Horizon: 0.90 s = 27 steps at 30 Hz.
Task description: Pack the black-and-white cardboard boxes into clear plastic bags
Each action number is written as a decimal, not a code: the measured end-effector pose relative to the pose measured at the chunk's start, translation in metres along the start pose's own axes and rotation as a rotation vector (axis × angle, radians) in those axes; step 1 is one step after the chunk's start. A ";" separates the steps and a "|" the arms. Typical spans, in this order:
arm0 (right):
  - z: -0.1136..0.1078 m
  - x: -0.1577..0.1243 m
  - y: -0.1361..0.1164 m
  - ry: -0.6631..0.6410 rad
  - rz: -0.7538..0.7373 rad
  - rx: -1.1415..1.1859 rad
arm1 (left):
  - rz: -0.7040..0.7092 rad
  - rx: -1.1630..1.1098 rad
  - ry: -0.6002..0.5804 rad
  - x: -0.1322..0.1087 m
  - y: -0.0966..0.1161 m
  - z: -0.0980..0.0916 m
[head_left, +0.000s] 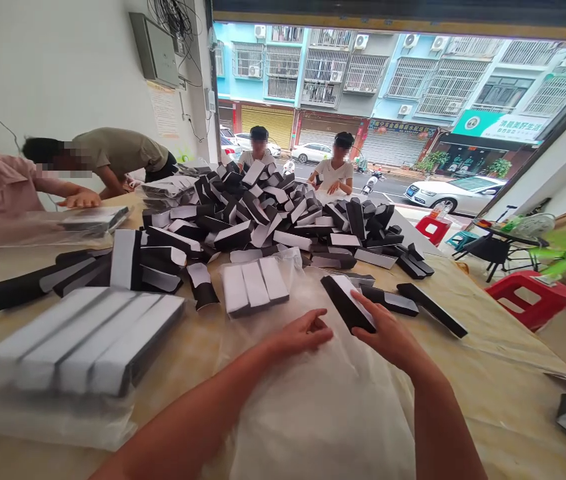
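So the right hand (387,333) is pinching a black-and-white box (347,303) between thumb and fingers, holding it at a slant over the right side of a clear plastic bag (323,400). The left hand (307,331) is hovering just left of that box, holding nothing, fingers loosely spread and a bit curled; can't tell if it's touching the plastic. Three more boxes (255,283) are lying side by side at the bag's far end, white sides up. Off left, a filled bag (63,417) is sitting on the table (507,373), and a huge messy pile (290,240) of these boxes is sprawling behind. Around it, a person in pink (7,190) is reaching over another packed bag (95,219), someone in olive (115,150) is bending over, and two people in white (335,175) are facing the pile from the street side.
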State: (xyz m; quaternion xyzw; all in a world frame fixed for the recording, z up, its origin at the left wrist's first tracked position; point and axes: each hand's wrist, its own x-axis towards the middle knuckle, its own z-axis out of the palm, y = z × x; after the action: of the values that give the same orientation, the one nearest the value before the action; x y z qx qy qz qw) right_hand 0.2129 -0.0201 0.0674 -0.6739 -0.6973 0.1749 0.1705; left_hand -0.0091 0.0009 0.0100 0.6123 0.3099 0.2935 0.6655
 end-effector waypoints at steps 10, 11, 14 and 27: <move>0.031 0.012 0.023 -0.036 -0.043 -0.108 | 0.059 1.096 -0.217 -0.037 0.050 0.021; 0.032 0.012 0.022 -0.029 -0.042 -0.105 | 0.058 1.166 -0.213 -0.041 0.054 0.023; 0.033 0.012 0.021 -0.004 -0.031 -0.111 | 0.047 1.291 -0.193 -0.049 0.058 0.026; 0.017 0.010 0.021 0.031 -0.015 -0.006 | -0.029 1.091 0.144 -0.017 0.015 -0.004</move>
State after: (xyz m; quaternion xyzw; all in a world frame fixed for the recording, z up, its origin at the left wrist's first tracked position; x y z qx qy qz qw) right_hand 0.2230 -0.0097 0.0426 -0.6718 -0.7001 0.1613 0.1806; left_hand -0.0232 -0.0083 0.0259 0.8424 0.4703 0.1221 0.2328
